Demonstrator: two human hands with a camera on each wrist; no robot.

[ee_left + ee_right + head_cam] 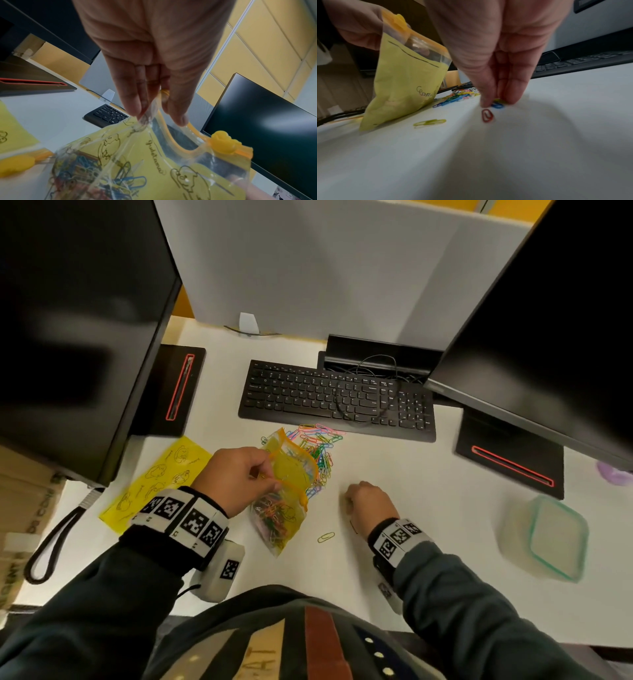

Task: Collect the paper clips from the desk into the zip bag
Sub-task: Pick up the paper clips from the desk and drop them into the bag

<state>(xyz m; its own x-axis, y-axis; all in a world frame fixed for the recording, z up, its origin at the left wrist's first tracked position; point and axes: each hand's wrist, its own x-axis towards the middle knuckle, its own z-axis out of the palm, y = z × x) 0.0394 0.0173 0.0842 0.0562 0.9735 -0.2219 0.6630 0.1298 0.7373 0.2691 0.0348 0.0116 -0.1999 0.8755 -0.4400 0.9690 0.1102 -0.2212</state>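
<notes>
My left hand [270, 477] holds a yellow printed zip bag [284, 498] upright on the white desk, pinching its open rim near the orange slider [223, 144]. Several coloured paper clips lie inside the bag [82, 173]. A pile of coloured paper clips [318, 446] lies behind the bag, in front of the keyboard. My right hand [498, 103] is down on the desk right of the bag, its fingertips pinching a blue clip [497, 106] and a yellow one. A red clip [487, 115] and a yellow-green clip [429, 122] lie loose nearby.
A black keyboard [335, 398] sits behind the pile. Two dark monitors [78, 337] [548, 320] stand left and right on black bases. A second yellow bag [154, 481] lies flat at the left. A lidded plastic container [548, 539] stands at the right.
</notes>
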